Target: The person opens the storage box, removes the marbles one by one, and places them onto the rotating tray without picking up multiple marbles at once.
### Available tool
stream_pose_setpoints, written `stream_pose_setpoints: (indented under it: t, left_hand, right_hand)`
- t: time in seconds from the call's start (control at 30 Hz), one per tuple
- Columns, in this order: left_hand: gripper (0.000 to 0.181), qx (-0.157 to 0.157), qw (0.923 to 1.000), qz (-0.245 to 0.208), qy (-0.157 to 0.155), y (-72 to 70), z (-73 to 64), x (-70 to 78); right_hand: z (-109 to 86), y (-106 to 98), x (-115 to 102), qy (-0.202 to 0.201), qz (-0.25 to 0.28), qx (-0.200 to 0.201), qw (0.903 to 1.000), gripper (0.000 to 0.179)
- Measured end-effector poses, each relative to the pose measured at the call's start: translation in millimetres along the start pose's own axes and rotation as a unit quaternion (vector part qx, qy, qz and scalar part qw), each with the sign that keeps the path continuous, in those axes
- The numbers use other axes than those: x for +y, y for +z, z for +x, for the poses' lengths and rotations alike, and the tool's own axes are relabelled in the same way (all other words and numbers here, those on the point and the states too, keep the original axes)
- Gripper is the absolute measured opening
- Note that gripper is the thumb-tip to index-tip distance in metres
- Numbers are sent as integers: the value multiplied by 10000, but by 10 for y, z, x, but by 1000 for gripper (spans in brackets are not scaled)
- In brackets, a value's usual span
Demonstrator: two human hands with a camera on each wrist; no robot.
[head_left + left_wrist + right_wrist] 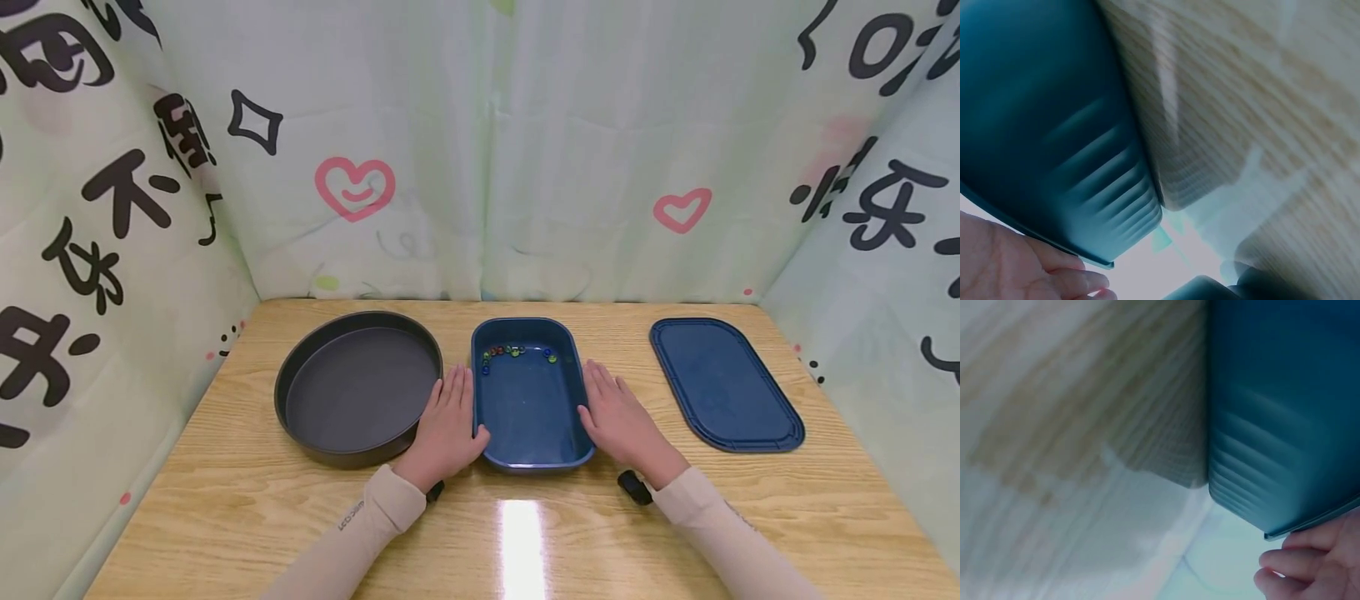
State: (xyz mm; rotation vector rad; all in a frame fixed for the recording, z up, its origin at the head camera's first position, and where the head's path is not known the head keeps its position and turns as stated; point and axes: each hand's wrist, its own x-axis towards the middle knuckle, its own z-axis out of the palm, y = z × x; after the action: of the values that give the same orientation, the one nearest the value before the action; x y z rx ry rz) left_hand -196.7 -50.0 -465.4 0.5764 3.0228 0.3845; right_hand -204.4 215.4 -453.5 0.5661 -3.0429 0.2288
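A deep blue rectangular box (531,417) stands on the table between both hands. Several small glass marbles (515,352) lie on its floor toward the far end. My left hand (446,425) touches the box's left side with straight fingers; my right hand (619,417) does the same on the right side. In the left wrist view the fingers (1066,275) meet the box's rim over its ribbed wall (1104,169). The right wrist view shows fingers (1304,556) at the opposite rim, beside that ribbed wall (1260,462).
A round dark grey pan (356,392) sits left of the box, close against the left hand. At the right lies a flat blue lid (727,383). The wooden table (225,517) ends at printed curtains (487,167) on the back and sides.
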Motion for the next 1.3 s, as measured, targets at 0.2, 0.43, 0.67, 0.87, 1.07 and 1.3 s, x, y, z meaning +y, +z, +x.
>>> stream_pose_setpoints:
  t: [0.2, 0.43, 0.67, 0.87, 1.07, 1.3]
  left_hand:
    - [77, -36, 10000, -15, 36, -14, -4, 8]
    - [77, -16, 10000, -48, 62, -11, 2, 23]
    - [77, -18, 9999, -112, 55, -19, -3, 9]
    - [78, -86, 9999, -60, 36, -74, -7, -6]
    - [79, -309, 9995, 116, 20, -165, 3, 11]
    - [74, -362, 9991, 213, 107, -451, 100, 131]
  right_hand:
    - [15, -44, -4, -68, 3, -114, 9999, 66]
    - [9, -61, 36, -140, 128, -410, 9990, 76]
    - [15, -40, 44, -231, 103, -293, 9993, 75]
    - [36, -9, 32, -269, 7, -113, 9996, 71]
    - [35, 3, 18, -214, -65, -127, 9997, 71]
    - [23, 4, 24, -226, -76, -165, 9996, 72]
